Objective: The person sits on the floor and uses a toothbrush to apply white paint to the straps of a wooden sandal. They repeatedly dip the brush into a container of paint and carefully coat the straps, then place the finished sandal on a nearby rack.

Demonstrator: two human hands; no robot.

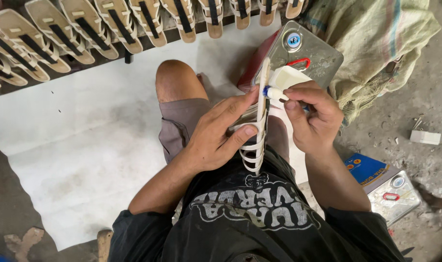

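My left hand grips a cream strappy sandal held on its edge above my lap, fingers spread over its straps and thumb hooked through them. My right hand is closed around a white glue bottle with a blue nozzle, whose tip touches the edge of the sandal's sole near its upper end. My bare knee shows beyond the hands.
A row of several beige soles with black strips lies on a dark rack at the top. A white sheet covers the floor. A metal tin stands behind the bottle, another tin at lower right, a sack at upper right.
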